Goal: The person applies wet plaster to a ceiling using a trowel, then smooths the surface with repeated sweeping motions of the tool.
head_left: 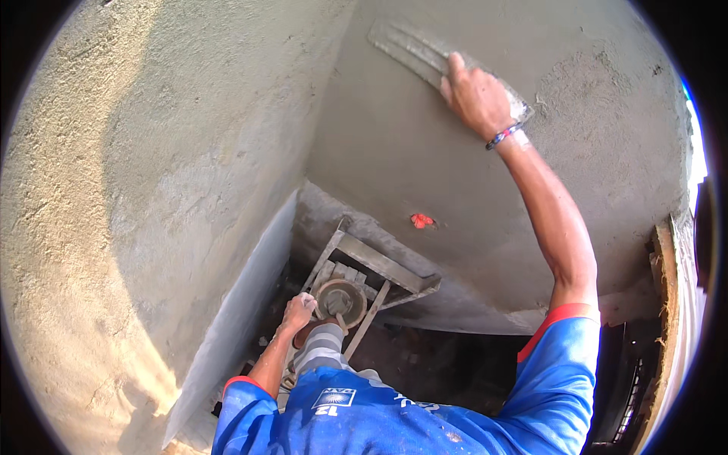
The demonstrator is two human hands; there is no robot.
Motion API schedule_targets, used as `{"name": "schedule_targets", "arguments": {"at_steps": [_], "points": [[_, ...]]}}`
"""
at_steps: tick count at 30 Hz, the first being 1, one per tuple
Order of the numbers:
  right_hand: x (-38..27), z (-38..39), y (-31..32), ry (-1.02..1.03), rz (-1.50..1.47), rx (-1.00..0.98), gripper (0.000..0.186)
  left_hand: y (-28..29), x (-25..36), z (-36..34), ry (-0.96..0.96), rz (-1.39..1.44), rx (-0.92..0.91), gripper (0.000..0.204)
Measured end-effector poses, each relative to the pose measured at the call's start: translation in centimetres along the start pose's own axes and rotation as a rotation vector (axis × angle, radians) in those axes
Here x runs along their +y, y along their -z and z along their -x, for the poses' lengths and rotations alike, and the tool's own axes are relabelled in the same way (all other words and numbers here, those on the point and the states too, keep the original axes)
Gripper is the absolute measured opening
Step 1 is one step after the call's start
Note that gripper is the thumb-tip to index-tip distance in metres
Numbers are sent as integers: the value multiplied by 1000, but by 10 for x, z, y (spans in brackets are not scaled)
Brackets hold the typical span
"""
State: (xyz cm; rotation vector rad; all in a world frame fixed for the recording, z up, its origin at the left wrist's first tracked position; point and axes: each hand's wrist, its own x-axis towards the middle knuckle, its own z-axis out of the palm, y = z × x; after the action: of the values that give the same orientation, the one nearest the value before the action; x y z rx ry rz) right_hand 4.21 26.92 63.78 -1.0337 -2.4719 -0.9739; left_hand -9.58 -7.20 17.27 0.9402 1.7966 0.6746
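Note:
My right hand (pixel 479 97) is wrapped round the handle of a long, mortar-smeared plastering float (pixel 413 53). The float lies tilted against the wet grey plaster of the wall (pixel 425 152) in front, high up near the corner. Down at the lower middle is my left hand (pixel 300 309), its fingers curled in and whitish with mortar. Whether anything is inside those fingers cannot be made out. Just right of it stands a round tub (pixel 359 293) with some grey mortar (pixel 337 302) in the bottom.
A wooden stand (pixel 387 264) surrounds the tub below. An orange-red crumpled piece (pixel 422 221) sticks out of the front wall. On the left rises another plastered wall (pixel 220 152), partly sunlit. A rough wooden board (pixel 667 296) edges the opening at the right.

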Motion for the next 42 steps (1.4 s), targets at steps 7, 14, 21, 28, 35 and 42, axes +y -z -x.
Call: {"name": "schedule_targets", "arguments": {"at_steps": [7,14,21,28,35,42], "points": [[-19,177,-122,334,235,-544,33,-3,-58,13,51,14,33,28],[11,119,19,34,-98,-298,34,37,-165,55,282,-87,165,27],[110,-48,224,-338,-106,517,36,31,-85,3,125,-119,60,25],[54,-17,54,-92,36,86,35,2,-28,-22,-33,-7,21,26],[-20,199,-137,263,127,-493,28,-15,-79,5,82,-81,-79,25],[50,303,-84,157,-69,-837,18,28,-151,62,348,3,-37,21]]}}
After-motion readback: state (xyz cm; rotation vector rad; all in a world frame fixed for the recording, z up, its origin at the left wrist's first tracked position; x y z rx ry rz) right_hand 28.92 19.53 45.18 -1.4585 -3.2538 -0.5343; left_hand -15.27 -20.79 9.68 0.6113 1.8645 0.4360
